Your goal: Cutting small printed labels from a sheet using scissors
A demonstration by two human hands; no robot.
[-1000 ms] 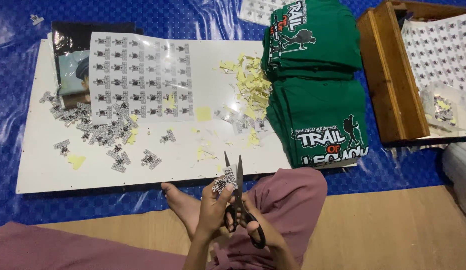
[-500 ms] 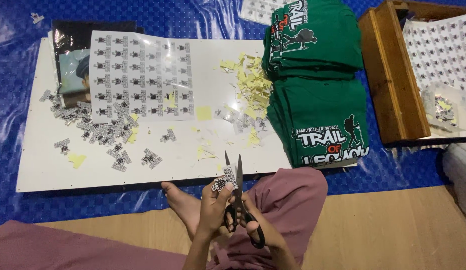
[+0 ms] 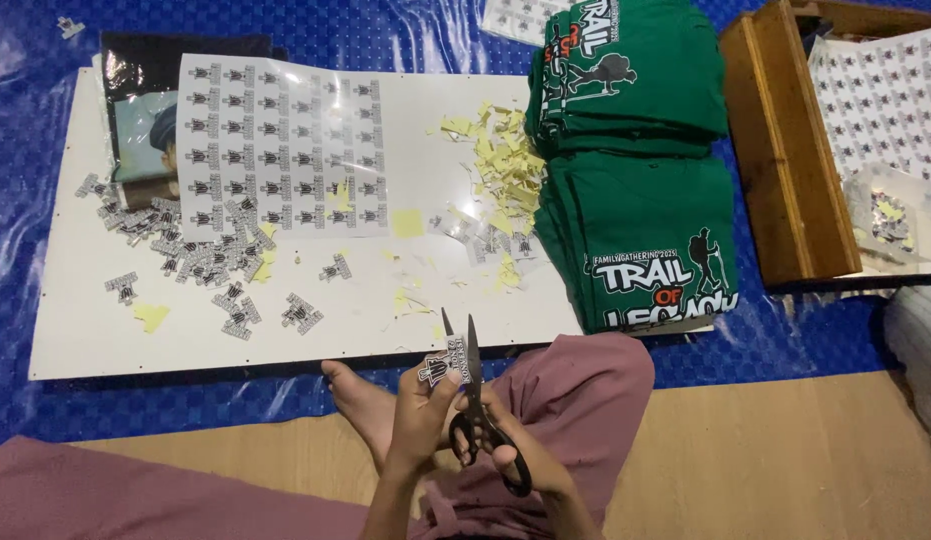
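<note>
Down near the bottom edge of the head view, the left hand [image 3: 417, 420] pinched a small printed sticker cutout [image 3: 443, 366] between thumb and fingertips, holding it up just above the knuckles. The right hand [image 3: 520, 462] was closed through the black handles of a pair of scissors [image 3: 472, 395], fingers curled tight in the loops. Its two blades stood slightly parted and pointed away from the person, and the cutout sat right against them, at their left side near the pivot; whether the paper lay between the blades or only beside them could not be told. Both hands hovered over a lap covered in mauve cloth [image 3: 575, 395], with a bare foot [image 3: 360, 400] just left of the left hand.

Beyond the hands lay a white board [image 3: 85, 345] on a blue tarp [image 3: 25, 130]. On the board rested an uncut sheet of the same printed stickers [image 3: 285, 145], and at its lower left a loose scatter of already cut stickers [image 3: 200, 255]. A heap of yellow paper scraps [image 3: 505, 165] lay near the board's right end. Just right of that sat two stacks of folded green T-shirts [image 3: 635, 160] with white and red prints, and further right a wooden tray [image 3: 780, 150] holding more sticker sheets.
</note>
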